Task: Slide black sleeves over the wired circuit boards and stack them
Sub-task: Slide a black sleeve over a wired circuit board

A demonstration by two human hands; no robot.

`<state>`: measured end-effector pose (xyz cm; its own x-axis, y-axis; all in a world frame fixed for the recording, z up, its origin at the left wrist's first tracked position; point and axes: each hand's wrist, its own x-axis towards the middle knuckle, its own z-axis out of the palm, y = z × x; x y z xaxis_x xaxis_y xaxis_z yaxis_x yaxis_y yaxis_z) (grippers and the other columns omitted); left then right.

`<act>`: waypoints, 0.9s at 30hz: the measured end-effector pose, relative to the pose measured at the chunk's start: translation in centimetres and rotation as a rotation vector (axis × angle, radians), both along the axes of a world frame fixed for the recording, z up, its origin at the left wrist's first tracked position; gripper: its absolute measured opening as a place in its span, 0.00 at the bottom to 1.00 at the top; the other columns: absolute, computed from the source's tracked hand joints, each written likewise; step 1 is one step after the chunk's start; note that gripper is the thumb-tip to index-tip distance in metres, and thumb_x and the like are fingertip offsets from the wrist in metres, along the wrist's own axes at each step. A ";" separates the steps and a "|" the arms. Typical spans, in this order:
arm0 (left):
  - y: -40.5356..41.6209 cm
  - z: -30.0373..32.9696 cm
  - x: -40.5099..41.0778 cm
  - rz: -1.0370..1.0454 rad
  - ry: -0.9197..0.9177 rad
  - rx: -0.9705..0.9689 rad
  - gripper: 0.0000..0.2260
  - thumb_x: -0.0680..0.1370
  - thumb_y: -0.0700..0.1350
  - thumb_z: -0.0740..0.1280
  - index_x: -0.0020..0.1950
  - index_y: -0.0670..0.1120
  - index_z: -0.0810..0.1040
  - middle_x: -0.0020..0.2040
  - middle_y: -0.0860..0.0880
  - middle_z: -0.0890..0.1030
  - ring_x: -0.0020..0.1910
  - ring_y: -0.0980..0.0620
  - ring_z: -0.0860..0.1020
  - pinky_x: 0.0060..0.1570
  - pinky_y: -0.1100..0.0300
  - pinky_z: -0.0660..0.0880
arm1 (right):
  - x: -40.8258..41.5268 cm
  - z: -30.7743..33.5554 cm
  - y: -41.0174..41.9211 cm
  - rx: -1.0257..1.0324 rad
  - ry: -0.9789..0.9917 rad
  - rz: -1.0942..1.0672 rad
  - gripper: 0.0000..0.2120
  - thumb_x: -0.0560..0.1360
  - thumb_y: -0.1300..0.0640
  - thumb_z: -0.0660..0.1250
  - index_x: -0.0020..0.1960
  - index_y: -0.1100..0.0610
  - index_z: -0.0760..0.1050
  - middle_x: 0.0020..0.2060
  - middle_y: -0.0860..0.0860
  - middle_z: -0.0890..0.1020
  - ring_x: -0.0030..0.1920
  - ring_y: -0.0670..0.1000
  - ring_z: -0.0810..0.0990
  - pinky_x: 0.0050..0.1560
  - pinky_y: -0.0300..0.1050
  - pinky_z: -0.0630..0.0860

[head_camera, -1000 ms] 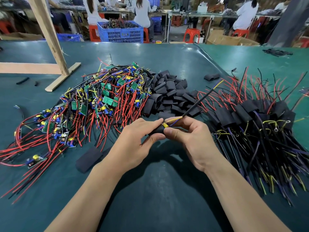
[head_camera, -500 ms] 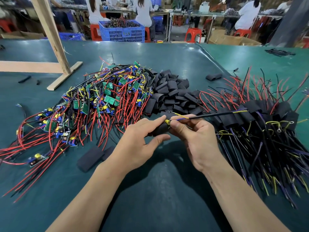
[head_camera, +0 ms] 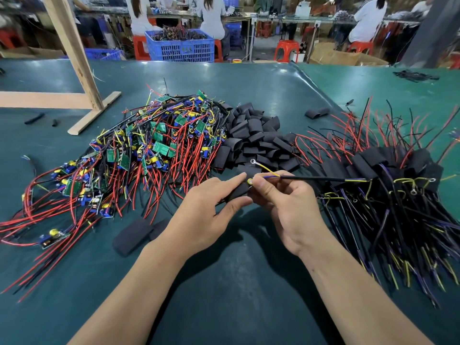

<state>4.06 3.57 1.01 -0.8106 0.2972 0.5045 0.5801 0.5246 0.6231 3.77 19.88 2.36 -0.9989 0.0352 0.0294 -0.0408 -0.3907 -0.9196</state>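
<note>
While the left hand pinches the sleeve above the table's middle, our right hand pinches the board at its mouth. Sleeving appears under way; next, seat fully, then stack it right.

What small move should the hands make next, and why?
Probably carry the sleeved board right to the finished stack. The left hand pinches the sleeve; only a yellow part peeks out by the right hand, which pinches its wires.
</note>
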 end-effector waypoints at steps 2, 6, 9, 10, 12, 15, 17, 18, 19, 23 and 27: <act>-0.3 0.0 -0.1 0.013 -0.032 0.022 0.24 0.78 0.56 0.65 0.71 0.47 0.73 0.49 0.46 0.82 0.48 0.48 0.79 0.51 0.49 0.76 | -0.1 0.0 0.0 -0.040 -0.030 -0.015 0.02 0.65 0.62 0.73 0.36 0.57 0.81 0.35 0.52 0.84 0.37 0.49 0.84 0.41 0.39 0.80; -1.2 0.1 -0.5 0.032 -0.014 0.090 0.17 0.77 0.54 0.67 0.64 0.50 0.80 0.48 0.51 0.83 0.48 0.56 0.80 0.51 0.55 0.77 | -0.4 0.2 0.4 -0.119 -0.106 -0.031 0.07 0.64 0.60 0.73 0.40 0.61 0.81 0.33 0.51 0.84 0.34 0.48 0.83 0.39 0.38 0.80; -1.4 0.0 -0.7 -0.017 0.013 0.113 0.16 0.76 0.55 0.67 0.62 0.53 0.79 0.43 0.62 0.80 0.43 0.62 0.78 0.48 0.67 0.72 | -0.4 0.2 0.6 -0.151 -0.161 -0.007 0.09 0.63 0.60 0.73 0.41 0.61 0.80 0.33 0.51 0.84 0.33 0.47 0.83 0.37 0.39 0.80; -1.5 -0.1 -0.8 -0.025 0.019 0.120 0.17 0.76 0.55 0.67 0.63 0.53 0.78 0.42 0.64 0.79 0.42 0.63 0.77 0.47 0.69 0.71 | -0.3 0.2 0.6 -0.154 -0.173 -0.001 0.08 0.63 0.60 0.73 0.41 0.61 0.80 0.33 0.51 0.84 0.33 0.47 0.83 0.37 0.39 0.80; -1.5 -0.2 -0.9 -0.019 0.051 0.125 0.17 0.76 0.53 0.68 0.63 0.51 0.77 0.40 0.64 0.79 0.41 0.64 0.76 0.45 0.70 0.70 | -0.3 0.2 0.6 -0.155 -0.179 0.003 0.07 0.63 0.60 0.73 0.40 0.60 0.80 0.33 0.51 0.84 0.33 0.47 0.83 0.37 0.40 0.81; -1.5 -0.4 -1.1 -0.010 0.081 0.130 0.16 0.76 0.48 0.70 0.63 0.50 0.78 0.43 0.60 0.82 0.42 0.62 0.78 0.45 0.66 0.74 | -0.3 0.2 0.7 -0.137 -0.153 -0.011 0.06 0.63 0.60 0.73 0.39 0.60 0.80 0.32 0.51 0.83 0.33 0.47 0.83 0.39 0.40 0.81; -1.4 -0.5 -1.1 -0.014 0.083 0.117 0.16 0.75 0.44 0.72 0.63 0.49 0.79 0.45 0.62 0.82 0.43 0.61 0.79 0.47 0.64 0.76 | -0.3 0.2 0.8 -0.098 -0.116 -0.026 0.06 0.63 0.60 0.73 0.39 0.59 0.79 0.31 0.50 0.82 0.33 0.47 0.82 0.39 0.40 0.81; -1.4 -0.5 -1.1 -0.018 0.086 0.112 0.17 0.75 0.42 0.73 0.63 0.48 0.79 0.45 0.65 0.81 0.44 0.61 0.79 0.47 0.64 0.76 | -0.3 0.2 0.8 -0.082 -0.097 -0.024 0.05 0.63 0.60 0.73 0.38 0.59 0.80 0.31 0.50 0.82 0.34 0.47 0.82 0.40 0.40 0.81; -1.4 -0.6 -1.1 -0.024 0.087 0.115 0.17 0.74 0.41 0.73 0.63 0.47 0.79 0.45 0.66 0.81 0.44 0.61 0.80 0.48 0.64 0.76 | -0.3 0.2 0.9 -0.075 -0.085 -0.016 0.03 0.63 0.60 0.73 0.37 0.58 0.80 0.31 0.50 0.82 0.34 0.47 0.83 0.40 0.40 0.81; -1.4 -0.3 -0.9 -0.066 0.090 0.151 0.16 0.75 0.44 0.71 0.62 0.47 0.79 0.44 0.65 0.82 0.44 0.60 0.81 0.49 0.64 0.77 | -0.3 0.2 0.9 -0.064 -0.067 0.012 0.02 0.63 0.61 0.74 0.34 0.56 0.82 0.33 0.51 0.83 0.36 0.48 0.83 0.41 0.41 0.81; -1.3 0.1 -0.6 -0.058 0.064 0.151 0.16 0.73 0.46 0.72 0.60 0.49 0.80 0.42 0.60 0.84 0.44 0.55 0.81 0.50 0.61 0.77 | -0.4 0.2 1.3 -0.035 -0.075 0.070 0.03 0.64 0.61 0.74 0.37 0.58 0.80 0.34 0.51 0.83 0.37 0.48 0.82 0.41 0.41 0.80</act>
